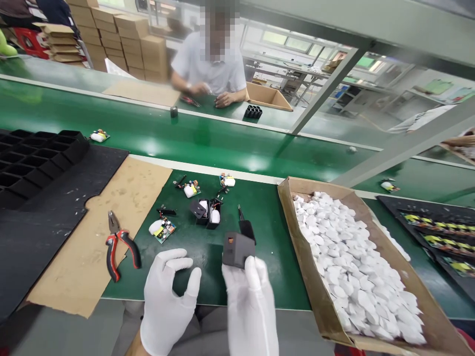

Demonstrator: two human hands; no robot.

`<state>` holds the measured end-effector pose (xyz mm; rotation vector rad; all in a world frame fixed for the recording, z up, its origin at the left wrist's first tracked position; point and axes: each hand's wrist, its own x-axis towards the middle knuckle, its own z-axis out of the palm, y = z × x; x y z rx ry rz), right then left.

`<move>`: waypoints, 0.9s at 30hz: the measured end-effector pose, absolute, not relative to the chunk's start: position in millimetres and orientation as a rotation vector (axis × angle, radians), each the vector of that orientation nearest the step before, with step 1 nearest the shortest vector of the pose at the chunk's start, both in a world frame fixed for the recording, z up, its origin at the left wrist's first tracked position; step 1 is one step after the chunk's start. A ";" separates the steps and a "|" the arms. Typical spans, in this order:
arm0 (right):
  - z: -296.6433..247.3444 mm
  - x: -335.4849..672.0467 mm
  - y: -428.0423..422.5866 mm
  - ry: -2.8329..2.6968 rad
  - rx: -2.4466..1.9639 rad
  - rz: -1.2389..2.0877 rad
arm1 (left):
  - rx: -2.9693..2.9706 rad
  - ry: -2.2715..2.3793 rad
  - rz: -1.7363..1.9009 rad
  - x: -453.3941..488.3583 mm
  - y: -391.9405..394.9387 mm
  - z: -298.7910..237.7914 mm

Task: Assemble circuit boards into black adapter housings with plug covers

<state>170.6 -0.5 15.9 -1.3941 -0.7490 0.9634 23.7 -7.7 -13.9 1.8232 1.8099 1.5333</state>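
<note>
Both the left hand (166,301) and right hand (250,306) wear white gloves.

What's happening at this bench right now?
A person in white gloves holds a dark grey charger housing in the right hand; the left hand is empty beside it. On the green mat lie small circuit boards, red-handled pliers and a cardboard box of white pieces. Across the conveyor, another person works.

Both hands, left (168,301) and right (250,309), are wearing thin white cloth-looking gloves. The small dark grey matt plastic housing (238,248) is looking smooth. Lower left, the red-handled metal pliers (119,244) are lying on rough brown cardboard sheet (111,232); the green belt (208,143) is shining glossy.
</note>
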 end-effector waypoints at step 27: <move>-5.4 225.5 20.7 -1.808 -1.543 -0.181 | 1.804 1.747 1.631 19.9 -4.4 -13.0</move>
